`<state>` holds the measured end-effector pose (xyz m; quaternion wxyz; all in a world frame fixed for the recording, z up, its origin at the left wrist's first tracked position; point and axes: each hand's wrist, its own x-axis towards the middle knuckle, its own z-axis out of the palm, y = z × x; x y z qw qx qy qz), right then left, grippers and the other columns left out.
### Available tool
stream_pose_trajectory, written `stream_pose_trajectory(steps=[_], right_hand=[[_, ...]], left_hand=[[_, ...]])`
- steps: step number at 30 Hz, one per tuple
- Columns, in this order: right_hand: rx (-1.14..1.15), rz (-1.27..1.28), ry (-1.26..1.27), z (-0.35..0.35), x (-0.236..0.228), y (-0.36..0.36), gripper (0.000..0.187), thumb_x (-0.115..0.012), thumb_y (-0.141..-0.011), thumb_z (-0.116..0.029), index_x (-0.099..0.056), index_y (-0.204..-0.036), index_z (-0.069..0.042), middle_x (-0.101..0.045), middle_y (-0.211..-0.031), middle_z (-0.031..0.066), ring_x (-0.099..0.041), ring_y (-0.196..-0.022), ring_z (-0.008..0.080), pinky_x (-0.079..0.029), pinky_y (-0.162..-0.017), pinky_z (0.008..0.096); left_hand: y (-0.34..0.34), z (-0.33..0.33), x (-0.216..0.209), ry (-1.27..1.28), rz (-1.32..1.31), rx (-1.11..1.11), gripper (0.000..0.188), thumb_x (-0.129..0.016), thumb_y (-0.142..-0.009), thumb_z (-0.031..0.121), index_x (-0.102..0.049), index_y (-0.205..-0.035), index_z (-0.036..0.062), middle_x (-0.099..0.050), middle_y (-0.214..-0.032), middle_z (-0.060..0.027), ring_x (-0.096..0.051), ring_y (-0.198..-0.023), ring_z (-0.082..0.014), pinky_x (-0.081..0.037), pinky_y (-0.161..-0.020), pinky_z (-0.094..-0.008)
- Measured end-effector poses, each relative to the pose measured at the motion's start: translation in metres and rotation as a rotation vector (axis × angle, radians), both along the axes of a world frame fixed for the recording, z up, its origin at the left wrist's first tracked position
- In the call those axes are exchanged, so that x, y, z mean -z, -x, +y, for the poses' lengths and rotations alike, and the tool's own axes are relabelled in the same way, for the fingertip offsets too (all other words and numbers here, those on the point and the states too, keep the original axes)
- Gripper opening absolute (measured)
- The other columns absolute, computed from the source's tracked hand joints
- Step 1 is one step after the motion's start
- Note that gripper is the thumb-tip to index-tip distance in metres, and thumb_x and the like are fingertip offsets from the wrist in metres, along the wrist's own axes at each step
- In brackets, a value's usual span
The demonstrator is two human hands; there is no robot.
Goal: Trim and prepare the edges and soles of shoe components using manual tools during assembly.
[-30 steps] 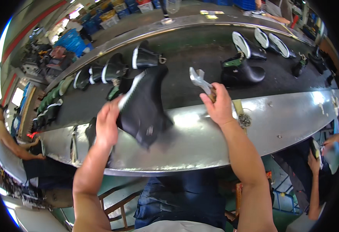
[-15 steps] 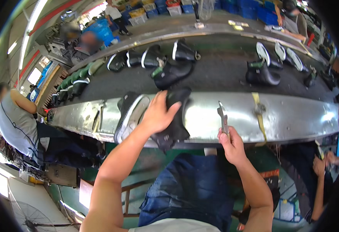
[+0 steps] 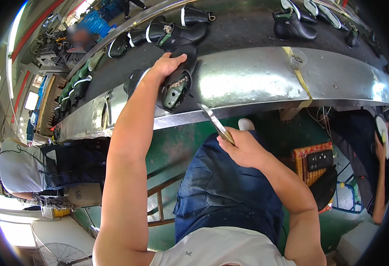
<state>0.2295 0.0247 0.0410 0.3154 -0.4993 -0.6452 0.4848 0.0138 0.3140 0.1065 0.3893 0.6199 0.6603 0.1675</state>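
My left hand [image 3: 164, 67] grips a black shoe upper on its last [image 3: 176, 84], holding it over the metal edge of the conveyor [image 3: 247, 80] with its open underside facing me. My right hand [image 3: 243, 148] is lower, above my lap, and is closed round a flat metal tool [image 3: 214, 122] whose tip points up toward the shoe. The tool and the shoe are apart.
Several black shoes [image 3: 176, 31] ride the dark belt beyond the metal edge, with more at the right [image 3: 292, 26]. A small clear cup [image 3: 297, 58] sits on the metal edge. A seated person [image 3: 30, 164] is at my left, another person's arm [image 3: 378, 177] at my right.
The shoe has come off the belt toward me, down to the conveyor's metal edge. My right hand with the tool has dropped from the belt to above my lap.
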Motion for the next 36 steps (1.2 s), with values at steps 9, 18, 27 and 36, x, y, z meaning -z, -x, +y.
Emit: stream_pose_trajectory(steps=[9,18,27,36], right_hand=[[0.0,0.241,0.302,0.038,-0.026,0.019,0.025,-0.061,-0.103,-0.02,-0.063,-0.115,0.002,-0.068,-0.09,0.0061,-0.061,-0.06,0.0113,-0.052,-0.057,0.0274],[0.042,0.273,0.479,0.053,-0.03,0.03,0.028,-0.063,-0.103,-0.024,-0.061,-0.114,0.002,-0.06,-0.103,0.0074,-0.062,-0.097,0.0147,-0.061,-0.074,0.0343],[0.065,0.243,0.435,0.049,-0.019,0.028,0.025,-0.059,-0.105,-0.028,-0.059,-0.097,-0.004,-0.061,-0.08,0.0032,-0.052,-0.066,0.0096,-0.043,-0.057,0.0269],[0.117,0.32,0.446,0.013,-0.019,0.019,0.031,-0.055,-0.105,-0.029,-0.058,-0.083,-0.007,-0.06,-0.071,0.002,-0.053,-0.062,0.0111,-0.045,-0.057,0.0306]], left_hand=[[0.004,-0.001,0.002,-0.105,0.139,0.01,0.088,-0.073,-0.086,0.053,-0.045,-0.149,-0.0018,-0.064,-0.132,-0.0212,-0.067,-0.11,-0.0269,-0.053,-0.094,-0.038],[-0.005,-0.018,-0.012,-0.147,0.242,0.024,0.095,-0.069,-0.086,0.055,-0.037,-0.154,-0.0036,-0.055,-0.146,-0.0247,-0.059,-0.13,-0.0327,-0.045,-0.109,-0.0372],[-0.018,-0.029,-0.017,-0.146,0.436,0.082,0.098,-0.058,-0.091,0.06,-0.026,-0.158,-0.0042,-0.046,-0.155,-0.0232,-0.049,-0.141,-0.0356,-0.039,-0.116,-0.0401],[-0.032,-0.043,-0.019,-0.168,0.554,0.051,0.095,-0.06,-0.09,0.06,-0.027,-0.16,0.0037,-0.052,-0.149,-0.0229,-0.054,-0.137,-0.0352,-0.043,-0.114,-0.0423]])
